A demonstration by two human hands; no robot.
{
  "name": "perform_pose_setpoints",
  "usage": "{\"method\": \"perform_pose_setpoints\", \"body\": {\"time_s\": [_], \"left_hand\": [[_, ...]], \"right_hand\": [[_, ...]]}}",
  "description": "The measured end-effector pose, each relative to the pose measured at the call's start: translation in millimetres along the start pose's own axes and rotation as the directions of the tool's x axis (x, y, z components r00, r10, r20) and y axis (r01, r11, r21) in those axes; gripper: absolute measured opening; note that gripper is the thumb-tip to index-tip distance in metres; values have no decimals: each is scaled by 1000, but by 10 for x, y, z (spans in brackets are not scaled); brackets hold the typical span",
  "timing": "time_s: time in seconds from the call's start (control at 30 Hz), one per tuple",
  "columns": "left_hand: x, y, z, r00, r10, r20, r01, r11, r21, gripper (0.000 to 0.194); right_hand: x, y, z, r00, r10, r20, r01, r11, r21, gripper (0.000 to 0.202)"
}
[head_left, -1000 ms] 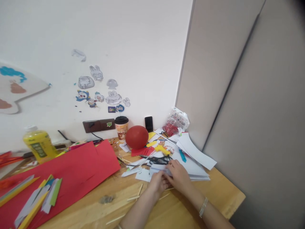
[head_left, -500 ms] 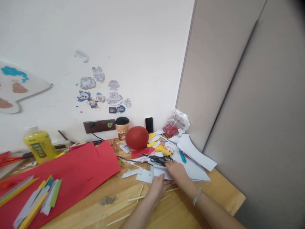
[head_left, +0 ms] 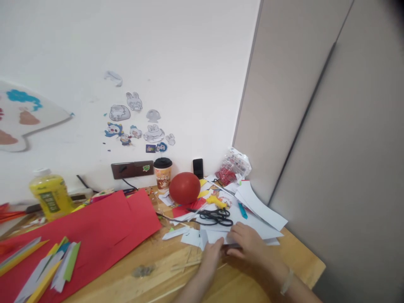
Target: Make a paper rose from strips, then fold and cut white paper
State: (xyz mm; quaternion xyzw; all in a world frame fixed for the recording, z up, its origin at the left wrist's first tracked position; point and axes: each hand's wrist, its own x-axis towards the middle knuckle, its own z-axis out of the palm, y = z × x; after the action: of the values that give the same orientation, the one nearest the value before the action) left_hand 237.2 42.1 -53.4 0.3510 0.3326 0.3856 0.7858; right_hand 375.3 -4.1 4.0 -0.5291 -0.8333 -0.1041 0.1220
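My left hand (head_left: 212,254) and my right hand (head_left: 251,243) lie close together on the wooden table (head_left: 243,286). Between their fingertips is a small piece of white paper (head_left: 217,235), at the near edge of a pile of white sheets (head_left: 261,212); the grip itself is too small to make out. Black scissors (head_left: 217,216) lie just beyond the hands on the pile. A bracelet circles my right wrist (head_left: 286,281). Thin wooden sticks (head_left: 184,266) lie on the table left of my left hand.
A red ball (head_left: 184,188), a paper cup with black lid (head_left: 163,174), a yellow glue gun (head_left: 216,201) and a plastic bag (head_left: 235,165) crowd the back corner. A large red sheet (head_left: 94,227) with coloured paper strips (head_left: 53,265) covers the left. A yellow bottle (head_left: 52,198) stands far left.
Both hands have drawn back toward me from the scissors, with the small white paper between them. The view has tilted up slightly.
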Motion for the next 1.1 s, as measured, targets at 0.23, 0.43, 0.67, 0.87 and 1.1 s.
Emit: {"method": "perform_pose_setpoints", "body": {"time_s": [0.23,0.43,0.67,0.87,1.1], "left_hand": [[42,26,12,999,-27,-35,26,999,-24,36],[-19,198,73,986,-152,-63,143,982,-124,71],[-108,295,107,983,-175,-63,156,960,-234,70],[-85,288,84,983,-172,-58,148,945,-292,70],[-57,302,81,983,-179,-47,158,942,-297,75]], "right_hand": [[-237,303,185,992,114,-59,-121,982,-148,18],[-1,540,-190,956,274,-100,-287,945,-155,26],[100,578,-415,941,290,-174,-314,940,-132,32],[100,538,-494,925,215,-313,-264,957,-121,31],[337,398,-726,872,83,-482,-190,965,-179,32]]}}
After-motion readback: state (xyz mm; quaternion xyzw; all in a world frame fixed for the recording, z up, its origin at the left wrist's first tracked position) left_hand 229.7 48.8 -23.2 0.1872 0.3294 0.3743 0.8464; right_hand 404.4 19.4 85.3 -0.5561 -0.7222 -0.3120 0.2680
